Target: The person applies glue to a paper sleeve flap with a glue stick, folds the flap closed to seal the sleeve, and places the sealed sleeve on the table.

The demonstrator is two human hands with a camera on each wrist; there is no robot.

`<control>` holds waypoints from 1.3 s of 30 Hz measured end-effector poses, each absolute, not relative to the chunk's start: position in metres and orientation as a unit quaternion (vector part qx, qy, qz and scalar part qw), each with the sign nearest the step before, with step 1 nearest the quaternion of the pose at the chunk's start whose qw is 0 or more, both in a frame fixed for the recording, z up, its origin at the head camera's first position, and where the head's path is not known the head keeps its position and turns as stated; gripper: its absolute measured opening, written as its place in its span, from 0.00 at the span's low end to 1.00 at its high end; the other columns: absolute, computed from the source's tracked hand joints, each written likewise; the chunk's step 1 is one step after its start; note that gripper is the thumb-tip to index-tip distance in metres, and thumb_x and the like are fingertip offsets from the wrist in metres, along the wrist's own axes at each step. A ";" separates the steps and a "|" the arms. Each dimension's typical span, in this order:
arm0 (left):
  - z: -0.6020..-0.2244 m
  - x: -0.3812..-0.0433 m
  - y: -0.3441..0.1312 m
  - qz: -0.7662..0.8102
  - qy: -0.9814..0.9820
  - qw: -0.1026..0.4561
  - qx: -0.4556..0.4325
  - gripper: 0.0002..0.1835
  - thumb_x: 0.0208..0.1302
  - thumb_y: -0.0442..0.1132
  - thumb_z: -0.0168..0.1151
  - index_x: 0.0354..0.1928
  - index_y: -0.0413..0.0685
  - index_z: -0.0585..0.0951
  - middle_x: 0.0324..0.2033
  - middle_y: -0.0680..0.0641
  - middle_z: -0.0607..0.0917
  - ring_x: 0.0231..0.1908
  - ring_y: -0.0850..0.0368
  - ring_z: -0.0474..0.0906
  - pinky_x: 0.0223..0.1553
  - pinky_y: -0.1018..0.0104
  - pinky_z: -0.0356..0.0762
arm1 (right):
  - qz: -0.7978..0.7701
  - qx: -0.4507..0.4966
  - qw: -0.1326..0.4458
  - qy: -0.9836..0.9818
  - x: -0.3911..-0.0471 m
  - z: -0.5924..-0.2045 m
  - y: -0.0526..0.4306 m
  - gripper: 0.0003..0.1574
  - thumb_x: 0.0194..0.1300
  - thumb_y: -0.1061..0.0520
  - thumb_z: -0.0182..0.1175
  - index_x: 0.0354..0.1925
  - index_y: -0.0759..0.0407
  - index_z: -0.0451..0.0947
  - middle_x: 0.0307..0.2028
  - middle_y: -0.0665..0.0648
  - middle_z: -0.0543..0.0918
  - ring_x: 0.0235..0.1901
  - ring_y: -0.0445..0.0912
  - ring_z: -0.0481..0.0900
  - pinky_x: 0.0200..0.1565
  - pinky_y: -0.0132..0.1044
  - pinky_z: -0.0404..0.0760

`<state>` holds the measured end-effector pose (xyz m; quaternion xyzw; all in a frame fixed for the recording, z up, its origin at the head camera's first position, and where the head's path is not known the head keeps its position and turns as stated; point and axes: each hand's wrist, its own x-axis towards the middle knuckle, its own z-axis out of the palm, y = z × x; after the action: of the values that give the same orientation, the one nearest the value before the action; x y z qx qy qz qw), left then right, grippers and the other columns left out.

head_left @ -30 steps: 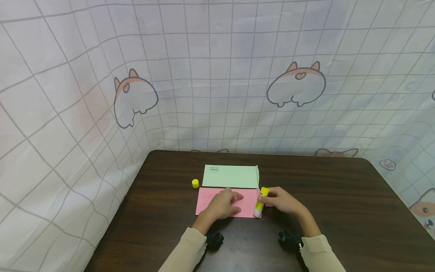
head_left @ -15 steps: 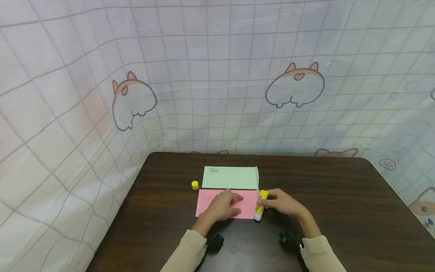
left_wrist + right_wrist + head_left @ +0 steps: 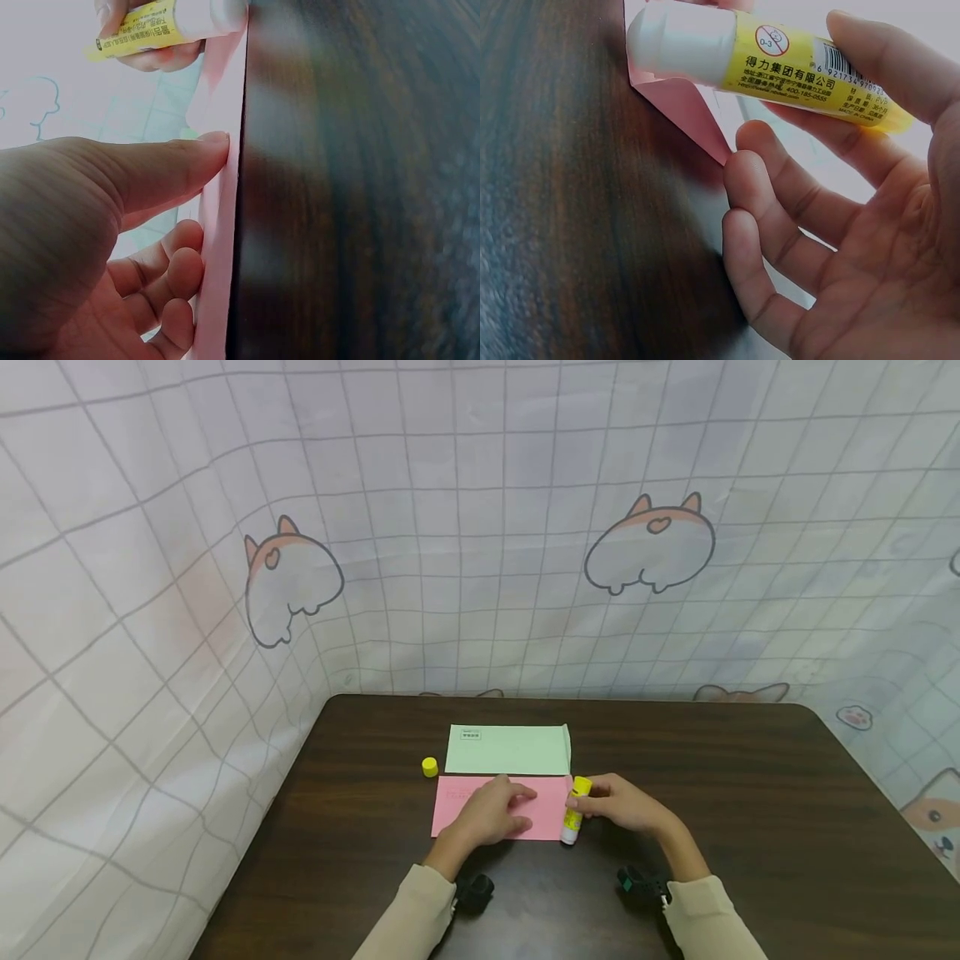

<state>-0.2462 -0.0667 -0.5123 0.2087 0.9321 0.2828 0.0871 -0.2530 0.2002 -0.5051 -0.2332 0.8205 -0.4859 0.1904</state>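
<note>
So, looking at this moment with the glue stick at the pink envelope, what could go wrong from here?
The white end of the glue stick is right at the near right corner of the pink envelope, so a slip might smear glue on the dark table. The envelope's flap stands raised in the right wrist view; pressure from the right hand could crease it. The yellow cap lies loose beside the green envelope and might roll away.

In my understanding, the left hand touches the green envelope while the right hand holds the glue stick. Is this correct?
Not entirely: the left hand touches the pink envelope, not the green envelope beyond it, as the head view shows. The right hand does hold the glue stick.
</note>
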 end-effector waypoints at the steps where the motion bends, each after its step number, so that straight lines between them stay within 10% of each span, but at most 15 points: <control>1: -0.512 -0.246 -0.067 0.282 0.932 0.087 0.208 0.24 0.61 0.43 0.75 0.60 0.58 0.85 0.35 0.52 0.75 0.35 0.60 0.69 0.34 0.68 0.67 | -0.486 -0.232 0.190 0.821 -0.253 -0.505 0.200 0.15 0.74 0.49 0.60 0.45 0.59 0.84 0.37 0.59 0.85 0.38 0.52 0.79 0.40 0.40 0.80; 39: -0.512 -0.247 -0.068 0.275 0.934 0.092 0.209 0.24 0.61 0.45 0.74 0.61 0.59 0.84 0.32 0.53 0.73 0.34 0.60 0.69 0.32 0.69 0.65 | -0.532 -0.163 0.142 0.819 -0.252 -0.502 0.199 0.27 0.75 0.51 0.60 0.63 0.66 0.73 0.42 0.65 0.81 0.37 0.50 0.78 0.41 0.38 0.84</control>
<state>-0.2473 -0.0682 -0.5116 0.2093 0.9340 0.2747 0.0916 -0.2516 0.1985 -0.5018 -0.1630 0.8185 -0.5322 0.1420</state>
